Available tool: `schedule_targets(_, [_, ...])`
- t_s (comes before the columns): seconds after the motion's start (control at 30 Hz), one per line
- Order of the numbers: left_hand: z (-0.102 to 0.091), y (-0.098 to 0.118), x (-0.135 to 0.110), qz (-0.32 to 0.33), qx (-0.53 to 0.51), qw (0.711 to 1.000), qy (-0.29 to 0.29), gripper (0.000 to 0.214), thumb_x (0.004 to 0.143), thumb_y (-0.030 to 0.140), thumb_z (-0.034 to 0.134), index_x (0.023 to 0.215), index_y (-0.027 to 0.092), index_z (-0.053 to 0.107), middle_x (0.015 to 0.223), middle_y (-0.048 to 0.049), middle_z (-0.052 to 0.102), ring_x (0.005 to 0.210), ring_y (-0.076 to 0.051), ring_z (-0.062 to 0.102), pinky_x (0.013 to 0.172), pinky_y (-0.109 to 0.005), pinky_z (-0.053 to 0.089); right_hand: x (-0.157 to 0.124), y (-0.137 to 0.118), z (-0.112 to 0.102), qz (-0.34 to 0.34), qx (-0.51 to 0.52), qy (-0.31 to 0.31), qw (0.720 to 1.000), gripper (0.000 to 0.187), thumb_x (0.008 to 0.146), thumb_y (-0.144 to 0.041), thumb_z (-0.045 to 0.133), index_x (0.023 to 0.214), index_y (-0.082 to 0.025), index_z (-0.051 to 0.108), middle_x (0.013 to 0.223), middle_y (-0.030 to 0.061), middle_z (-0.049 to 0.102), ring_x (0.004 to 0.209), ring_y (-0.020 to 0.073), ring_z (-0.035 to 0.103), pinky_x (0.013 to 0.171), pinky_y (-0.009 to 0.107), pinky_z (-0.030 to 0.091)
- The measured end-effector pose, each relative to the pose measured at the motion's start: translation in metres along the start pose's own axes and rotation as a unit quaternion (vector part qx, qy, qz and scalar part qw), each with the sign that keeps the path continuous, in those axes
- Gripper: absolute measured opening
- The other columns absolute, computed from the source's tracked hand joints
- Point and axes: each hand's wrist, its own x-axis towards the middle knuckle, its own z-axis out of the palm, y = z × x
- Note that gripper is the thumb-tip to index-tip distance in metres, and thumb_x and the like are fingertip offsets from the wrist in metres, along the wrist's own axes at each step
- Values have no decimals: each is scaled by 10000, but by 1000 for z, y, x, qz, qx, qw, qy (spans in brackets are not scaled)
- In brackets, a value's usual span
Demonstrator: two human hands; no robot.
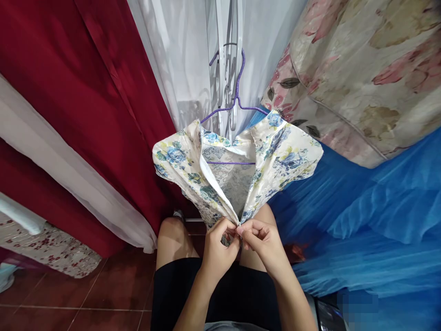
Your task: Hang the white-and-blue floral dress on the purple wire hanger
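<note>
My dark shorts (213, 294) are covering my lap at the bottom of the frame, and my forearms are reaching up over them. My left hand (220, 241) is pinching the floral garment (265, 165) just left of where its open edges are meeting; my right hand (262, 234) is pinching at that same point from the right. Both grips are clamping on the garment, thumbs against forefingers, but what is sitting between my fingertips is too small for me to tell. Above, in mid-frame, the garment is hanging with its opening gaping in a V, white edging (215, 184) running down the left side. A purple hanger (237, 94) is holding its shoulders, the hook rising beside white strips (221, 50) at upper centre. Beyond, red cloth (113, 69) is filling the upper left, a flowered drape (344, 69) is spreading over the upper right, and blue fabric (317, 216) is falling below it
</note>
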Motion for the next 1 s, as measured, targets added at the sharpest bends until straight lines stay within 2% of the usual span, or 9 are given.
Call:
schedule_targets(0.13, [2, 0, -1, 2, 11, 1000, 11, 193, 922, 203, 594, 738, 195, 540, 738, -8, 579, 697, -143, 554, 675, -266, 451, 4, -14, 11, -29, 5, 20, 999, 327, 752, -443, 800, 646, -163, 670, 498, -5, 572, 461, 111, 474, 487, 249, 369])
schedule_targets(0.23, [3, -2, -2, 7, 9, 1000, 28, 85, 885, 151, 596, 815, 195, 577, 775, -14, 602, 714, -151, 566, 678, -270, 453, 14, -30, 17, -75, -26, 42, 996, 290, 789, -399, 775, 654, -164, 670, 492, -20, 549, 455, 102, 456, 475, 240, 348])
schedule_targets(0.43, [0, -7, 0, 17, -15, 999, 42, 139, 807, 73, 589, 774, 196, 533, 732, 14, 560, 679, -137, 551, 644, -243, 435, 45, -75, 30, -157, -31, 77, 984, 230, 794, -337, 770, 684, -153, 689, 457, -35, 544, 416, 76, 413, 447, 222, 293])
schedule_targets(0.6, [3, -13, 4, 24, -44, 998, 42, 138, 825, 94, 588, 762, 195, 516, 725, 17, 533, 663, -130, 532, 637, -237, 436, 69, -112, 42, -208, -45, 93, 973, 205, 761, -306, 761, 653, -145, 695, 459, -23, 567, 415, 75, 416, 440, 219, 303])
schedule_targets(0.8, [15, -19, 2, 11, -38, 999, 30, 125, 825, 99, 597, 771, 197, 541, 721, 12, 558, 668, -139, 552, 648, -249, 449, 78, -136, 47, -258, -47, 94, 961, 186, 771, -267, 720, 623, -162, 682, 473, -22, 574, 418, 76, 420, 431, 220, 319])
schedule_targets(1.0, [40, -26, -14, 1, -19, 1000, -9, 159, 783, 61, 601, 747, 199, 530, 724, 5, 567, 656, -143, 560, 621, -252, 446, 71, -147, 42, -309, -44, 118, 943, 166, 813, -234, 686, 657, -178, 683, 492, -34, 550, 421, 74, 417, 433, 226, 334])
